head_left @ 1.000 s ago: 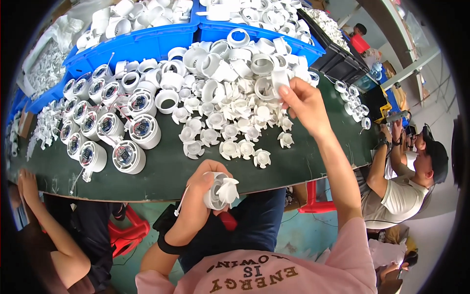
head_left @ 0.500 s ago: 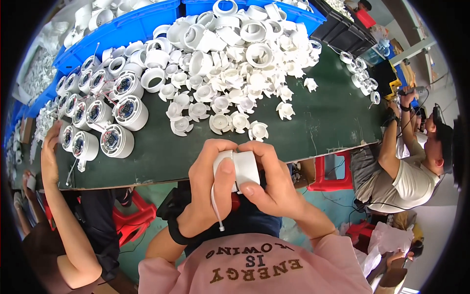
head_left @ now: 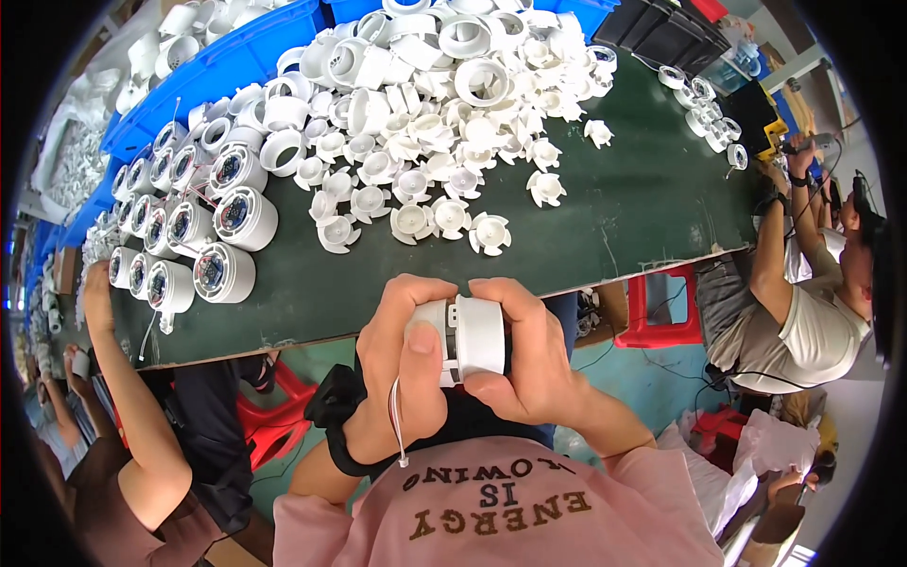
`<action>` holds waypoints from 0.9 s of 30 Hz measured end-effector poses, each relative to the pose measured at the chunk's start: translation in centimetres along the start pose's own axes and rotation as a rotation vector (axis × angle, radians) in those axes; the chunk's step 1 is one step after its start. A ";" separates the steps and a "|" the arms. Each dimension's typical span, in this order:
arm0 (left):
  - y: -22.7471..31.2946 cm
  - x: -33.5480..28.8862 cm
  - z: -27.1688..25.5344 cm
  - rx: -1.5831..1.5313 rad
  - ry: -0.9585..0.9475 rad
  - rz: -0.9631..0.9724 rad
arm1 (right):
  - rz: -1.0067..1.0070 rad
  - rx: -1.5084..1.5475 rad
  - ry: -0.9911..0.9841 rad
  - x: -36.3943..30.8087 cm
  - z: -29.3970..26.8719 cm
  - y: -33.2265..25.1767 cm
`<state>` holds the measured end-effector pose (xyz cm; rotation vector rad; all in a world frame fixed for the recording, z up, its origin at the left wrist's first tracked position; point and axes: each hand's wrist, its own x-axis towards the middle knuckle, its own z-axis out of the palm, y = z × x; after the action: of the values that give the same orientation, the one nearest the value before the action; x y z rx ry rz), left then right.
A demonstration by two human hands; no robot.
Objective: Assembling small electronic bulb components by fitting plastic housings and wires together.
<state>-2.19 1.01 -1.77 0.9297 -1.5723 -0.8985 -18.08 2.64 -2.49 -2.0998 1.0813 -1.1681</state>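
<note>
Between my two hands, just off the table's near edge, is a white cylindrical fan housing (head_left: 480, 335). My left hand (head_left: 408, 369) wraps its left end, thumb laid across it. On the other end my right hand (head_left: 539, 369) grips with fingers over the top and thumb underneath. A dark band shows between the housing's left part and its wider right part. From under my left thumb hangs a thin cable (head_left: 395, 416) with a small white plug. Both palms hide much of the housing's ends.
White fan impellers (head_left: 413, 220) and plastic rings (head_left: 483, 82) are heaped on the green table (head_left: 605, 217). Assembled round units (head_left: 245, 217) stand in rows at left. Blue bins (head_left: 217, 80) line the back. Co-workers sit on both sides; one's arm (head_left: 142, 406) reaches in at left.
The housing has turned slightly between my hands, and the dark band around it shows more. My grip stays on both ends. The co-worker's hand at left has lowered a little.
</note>
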 end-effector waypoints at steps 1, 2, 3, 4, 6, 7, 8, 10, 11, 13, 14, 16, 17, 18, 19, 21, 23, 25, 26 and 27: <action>-0.1 -0.2 0.1 0.002 -0.001 0.000 | -0.040 -0.059 -0.007 0.2 -0.1 0.1; -0.1 -0.3 0.2 0.004 -0.001 0.000 | -0.079 -0.118 -0.014 0.2 -0.1 0.2; 0.0 -0.5 0.3 0.005 -0.006 0.002 | -0.078 -0.118 -0.009 0.2 0.0 0.2; 0.0 -0.7 0.3 -0.027 -0.013 -0.030 | -0.091 -0.006 -0.007 0.2 0.3 0.2; 0.2 -0.9 0.5 -0.058 -0.026 -0.064 | -0.100 0.108 -0.002 0.1 1.0 0.5; 0.4 -0.9 0.6 -0.071 -0.029 -0.056 | -0.144 0.205 0.007 0.2 1.3 0.7; 0.5 -1.0 0.7 -0.085 -0.033 -0.048 | -0.188 0.302 0.016 0.2 1.6 0.9; 0.2 -1.2 1.1 -0.106 0.000 -0.048 | -0.206 0.339 0.016 0.1 2.2 0.8; -0.1 -1.3 1.3 -0.129 0.035 -0.046 | -0.172 0.351 0.046 -0.3 2.7 0.6; -0.3 -1.6 1.1 -0.093 0.048 0.016 | -0.185 0.407 0.069 -0.5 3.3 0.0; -0.1 -1.6 0.9 -0.082 0.046 0.069 | -0.182 0.400 0.068 -0.7 3.2 -0.2; 0.1 -1.0 0.8 -0.058 0.033 0.061 | -0.195 0.393 0.075 0.0 3.3 0.4; -0.2 -0.6 0.9 -0.053 0.045 0.050 | -0.167 0.398 0.059 0.3 3.3 0.8; -0.6 -0.5 0.8 -0.047 0.058 0.038 | -0.140 0.405 0.042 0.5 3.3 1.3; -0.9 -0.3 0.6 -0.033 0.058 0.051 | -0.156 0.449 -0.018 1.2 2.8 2.1; -1.5 0.0 0.0 -0.033 0.057 -0.082 | -0.115 0.333 -0.049 1.9 2.6 1.7; -2.3 0.3 -1.4 -0.107 0.107 -0.226 | -0.015 0.046 -0.066 2.5 2.0 0.3; -1.2 1.3 -2.5 -0.488 0.231 -0.673 | -0.049 0.023 -0.039 1.6 2.1 0.6; -0.7 1.8 -2.8 -0.553 0.249 -0.729 | -0.085 0.043 -0.024 0.9 2.4 1.0; -0.9 1.2 -2.6 -0.460 0.262 -0.642 | -0.105 0.069 -0.040 0.6 2.7 0.3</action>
<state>0.29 -0.68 -1.63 1.1699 -0.7848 -1.4411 -15.68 2.15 -3.78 -2.1385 0.9095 -1.1895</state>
